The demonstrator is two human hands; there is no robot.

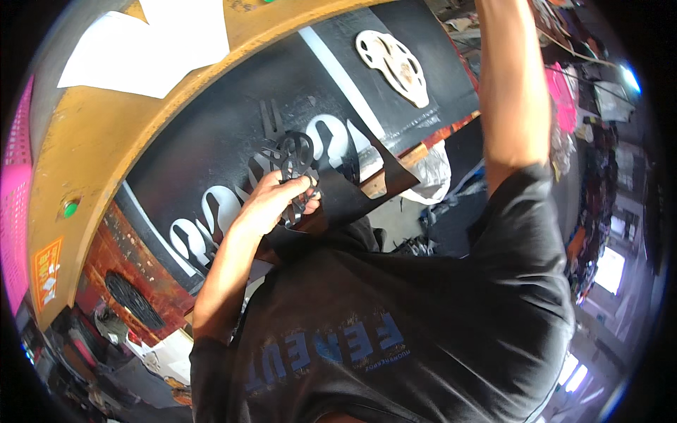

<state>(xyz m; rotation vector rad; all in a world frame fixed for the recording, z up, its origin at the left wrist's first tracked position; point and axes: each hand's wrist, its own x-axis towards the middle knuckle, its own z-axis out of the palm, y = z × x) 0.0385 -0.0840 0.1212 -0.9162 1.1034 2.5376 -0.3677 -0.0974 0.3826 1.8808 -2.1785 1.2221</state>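
Note:
My left hand [278, 197] is closed around a bunch of thin black cut-out pieces [299, 151] with loops and strips, over the front of the work surface. Beneath and beside it lies a black sheet [352, 194] with curved openings, its corner hanging past the front edge. White shapes [220, 206] show through openings in the sheet. A cream-coloured cutting die [393, 67] with several openings lies on the black surface farther right. My right arm [515, 92] reaches up and out of the top of the view, so the right hand is hidden.
A yellow machine body [106, 134] curves along the far left, with white paper [151, 49] on it and a green button [70, 208]. Pink perforated plastic [15, 204] stands at the left edge. A white plastic bag [431, 176] hangs by the front edge.

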